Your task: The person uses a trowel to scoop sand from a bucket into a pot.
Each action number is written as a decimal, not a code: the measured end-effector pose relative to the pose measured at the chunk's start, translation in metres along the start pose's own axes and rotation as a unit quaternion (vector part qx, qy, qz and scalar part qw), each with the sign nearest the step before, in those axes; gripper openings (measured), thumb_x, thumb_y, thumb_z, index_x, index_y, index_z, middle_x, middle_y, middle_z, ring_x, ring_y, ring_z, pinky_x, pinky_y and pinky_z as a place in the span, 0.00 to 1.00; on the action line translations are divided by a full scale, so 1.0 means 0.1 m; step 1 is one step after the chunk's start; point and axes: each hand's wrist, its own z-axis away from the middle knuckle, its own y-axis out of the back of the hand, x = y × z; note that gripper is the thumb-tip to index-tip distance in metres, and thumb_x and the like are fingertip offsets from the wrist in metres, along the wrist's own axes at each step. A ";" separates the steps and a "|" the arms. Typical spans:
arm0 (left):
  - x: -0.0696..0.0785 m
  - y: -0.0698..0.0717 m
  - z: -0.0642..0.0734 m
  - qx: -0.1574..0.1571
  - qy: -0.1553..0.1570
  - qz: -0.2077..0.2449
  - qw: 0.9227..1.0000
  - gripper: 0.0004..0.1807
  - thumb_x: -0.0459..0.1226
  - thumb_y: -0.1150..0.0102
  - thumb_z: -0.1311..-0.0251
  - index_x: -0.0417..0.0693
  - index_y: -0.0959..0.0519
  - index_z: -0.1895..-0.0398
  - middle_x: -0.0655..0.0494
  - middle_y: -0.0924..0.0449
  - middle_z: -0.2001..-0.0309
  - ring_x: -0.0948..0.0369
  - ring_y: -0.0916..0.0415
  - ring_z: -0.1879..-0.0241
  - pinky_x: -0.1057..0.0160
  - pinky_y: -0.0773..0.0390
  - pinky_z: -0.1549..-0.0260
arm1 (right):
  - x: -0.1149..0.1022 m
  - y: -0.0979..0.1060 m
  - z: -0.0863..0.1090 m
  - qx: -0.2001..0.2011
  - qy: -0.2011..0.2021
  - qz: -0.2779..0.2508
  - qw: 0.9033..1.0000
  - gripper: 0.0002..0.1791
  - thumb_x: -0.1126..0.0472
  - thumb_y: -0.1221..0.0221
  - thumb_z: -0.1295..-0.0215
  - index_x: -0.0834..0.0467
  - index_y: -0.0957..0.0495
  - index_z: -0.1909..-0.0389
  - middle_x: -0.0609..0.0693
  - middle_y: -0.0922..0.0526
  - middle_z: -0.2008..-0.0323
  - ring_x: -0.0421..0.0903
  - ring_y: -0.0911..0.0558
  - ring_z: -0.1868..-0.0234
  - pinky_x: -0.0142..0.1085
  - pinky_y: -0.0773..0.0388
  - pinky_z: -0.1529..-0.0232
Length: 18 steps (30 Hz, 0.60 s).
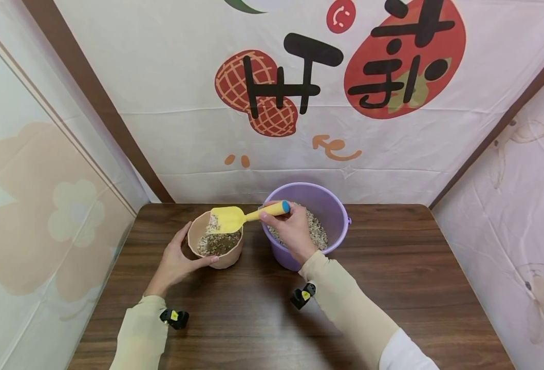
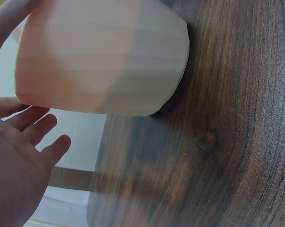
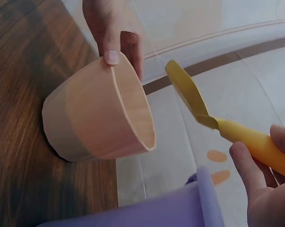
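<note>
A pinkish-beige flowerpot stands on the table at the left, partly filled with pale grainy material and a darker brown patch. My left hand grips its rim, thumb on the near edge and fingers round the left side. Between the fingers and thumb of my right hand is the orange-yellow handle of a yellow toy shovel. The blade hangs over the pot's opening, with some pale grains at its tip. In the right wrist view the shovel is tilted, above the pot's rim.
Right of the pot stands a purple bucket holding more pale grains, partly behind my right hand. Both vessels are near the back edge of the brown wooden table. A printed white cloth hangs behind it.
</note>
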 end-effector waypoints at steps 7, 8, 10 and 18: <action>-0.01 0.00 0.00 -0.001 -0.002 0.002 1.000 0.70 0.54 0.18 0.57 0.45 0.54 0.18 0.38 0.50 0.22 0.40 0.48 0.25 0.35 0.40 0.33 | 0.07 -0.11 -0.03 0.009 0.022 0.056 0.998 0.13 0.72 0.29 0.41 0.69 0.15 0.55 0.60 0.14 0.59 0.42 0.17 0.61 0.30 0.18 0.60; -0.01 0.00 0.00 -0.001 -0.001 0.002 1.000 0.70 0.54 0.18 0.57 0.46 0.54 0.17 0.38 0.50 0.22 0.40 0.48 0.25 0.35 0.40 0.33 | 0.07 -0.12 -0.03 0.008 0.026 0.060 0.998 0.13 0.72 0.29 0.41 0.69 0.15 0.55 0.60 0.14 0.59 0.41 0.17 0.62 0.29 0.18 0.61; -0.01 0.00 -0.01 -0.002 -0.001 0.004 1.000 0.70 0.54 0.18 0.57 0.46 0.54 0.17 0.38 0.49 0.22 0.40 0.47 0.25 0.35 0.40 0.33 | 0.07 -0.13 -0.03 0.007 0.033 0.069 0.997 0.13 0.72 0.29 0.41 0.69 0.15 0.55 0.61 0.14 0.60 0.41 0.18 0.62 0.29 0.19 0.62; -0.02 -0.01 -0.01 -0.001 -0.002 0.005 1.000 0.69 0.53 0.17 0.57 0.45 0.54 0.18 0.37 0.49 0.22 0.40 0.47 0.25 0.35 0.40 0.33 | 0.06 -0.18 -0.04 0.012 0.045 0.132 0.990 0.12 0.68 0.28 0.40 0.65 0.14 0.55 0.57 0.14 0.61 0.40 0.19 0.65 0.28 0.21 0.67</action>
